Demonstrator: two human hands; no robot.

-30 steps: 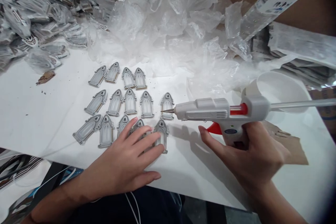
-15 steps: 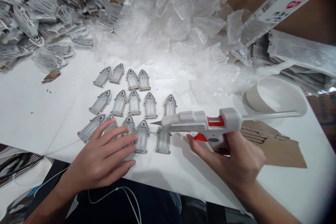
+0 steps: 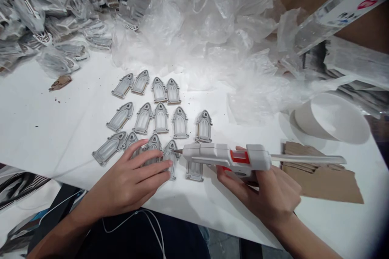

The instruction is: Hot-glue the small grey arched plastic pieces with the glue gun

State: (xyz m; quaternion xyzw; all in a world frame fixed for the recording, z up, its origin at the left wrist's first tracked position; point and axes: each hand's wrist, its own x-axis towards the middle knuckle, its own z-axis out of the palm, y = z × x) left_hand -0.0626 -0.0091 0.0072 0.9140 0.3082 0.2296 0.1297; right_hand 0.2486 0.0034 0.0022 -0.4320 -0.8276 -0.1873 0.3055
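Note:
My right hand grips a white hot glue gun with red parts and a long clear glue stick out of its back. Its metal nozzle points left, over or at the edge of a grey arched window-shaped piece in the front row. My left hand lies palm down with fingers spread over that row, fingertips on or just above the pieces and partly hiding them. Another arched piece sits under the gun's barrel. Behind are two more rows of such pieces, one being this piece.
Clear plastic bags heap at the back, with many bagged pieces at back left. On the right stand a white round tub and a torn cardboard piece. A cardboard scrap lies left; a white cable hangs in front.
The glue gun has moved left and slightly down, bringing its nozzle to the front-row piece beside my left fingers. My left hand has shifted slightly right. The whole view has shifted a little.

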